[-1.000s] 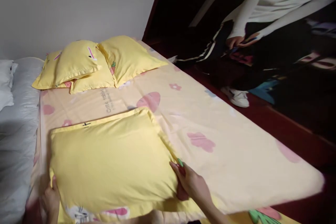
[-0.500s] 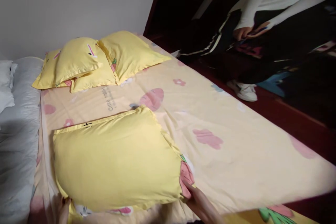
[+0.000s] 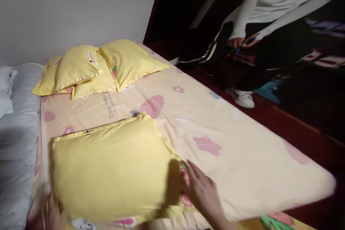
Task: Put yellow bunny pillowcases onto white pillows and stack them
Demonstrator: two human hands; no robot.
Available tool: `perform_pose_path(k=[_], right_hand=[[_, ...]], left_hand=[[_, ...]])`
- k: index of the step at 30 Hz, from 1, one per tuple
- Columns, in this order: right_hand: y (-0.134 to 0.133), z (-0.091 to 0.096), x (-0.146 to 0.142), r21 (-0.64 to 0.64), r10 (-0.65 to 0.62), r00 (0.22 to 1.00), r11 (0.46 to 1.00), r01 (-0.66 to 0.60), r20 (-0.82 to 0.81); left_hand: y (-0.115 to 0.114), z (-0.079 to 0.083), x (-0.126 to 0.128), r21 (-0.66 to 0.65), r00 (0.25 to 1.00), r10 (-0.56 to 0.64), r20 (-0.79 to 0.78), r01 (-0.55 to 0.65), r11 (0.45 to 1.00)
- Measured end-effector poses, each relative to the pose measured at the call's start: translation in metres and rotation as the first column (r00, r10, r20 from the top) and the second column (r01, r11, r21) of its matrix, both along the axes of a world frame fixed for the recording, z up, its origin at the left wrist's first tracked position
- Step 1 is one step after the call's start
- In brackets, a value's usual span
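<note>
A plump yellow pillow (image 3: 113,172) lies flat on the peach bed sheet (image 3: 242,165), with carrot and rabbit prints along its border. My right hand (image 3: 203,190) is open at the pillow's right edge, fingers stretched forward and casting a shadow on the case. I cannot tell whether its fingertips touch the cloth. At the near left corner of the pillow is my left hand (image 3: 54,214), blurred and cut off by the frame's bottom. Its fingers look bent, but their grip on the corner cannot be made out.
More yellow pillows (image 3: 78,66) are heaped at the bed's far end by the grey wall (image 3: 70,3). Grey-white bedding (image 3: 18,151) runs along the left. Beyond the right edge, a person in a white top (image 3: 275,3) stands over dark red floor (image 3: 261,118). Yellow printed fabric (image 3: 291,221) shows bottom right.
My right hand has let go of the pillow's near right corner and moved up along its edge, fingers extended. My left hand has shifted slightly left. The view has moved a little.
</note>
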State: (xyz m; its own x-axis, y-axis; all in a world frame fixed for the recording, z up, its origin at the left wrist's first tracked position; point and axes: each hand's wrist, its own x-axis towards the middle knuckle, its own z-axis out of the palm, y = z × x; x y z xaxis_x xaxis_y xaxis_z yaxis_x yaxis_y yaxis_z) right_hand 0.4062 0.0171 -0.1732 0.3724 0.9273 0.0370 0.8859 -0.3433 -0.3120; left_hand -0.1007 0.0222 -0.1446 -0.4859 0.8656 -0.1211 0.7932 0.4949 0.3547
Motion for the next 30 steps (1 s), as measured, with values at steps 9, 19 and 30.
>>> perform_pose_path(k=[9,19,30], right_hand=[[0.062,-0.008,-0.159,0.177,0.588,0.807,0.800,-0.573,-0.047],[0.075,0.018,-0.056,0.004,0.211,0.976,0.977,-0.211,0.054],[0.207,0.000,-0.092,-0.008,0.487,0.869,0.872,-0.490,-0.089]], left_hand=[[0.062,-0.009,0.150,-0.038,0.660,-0.724,-0.200,0.733,0.679],[0.088,0.009,0.125,-0.018,0.915,-0.305,-0.263,0.312,0.950],[0.201,-0.004,0.052,-0.273,0.894,-0.394,-0.214,0.333,0.903]])
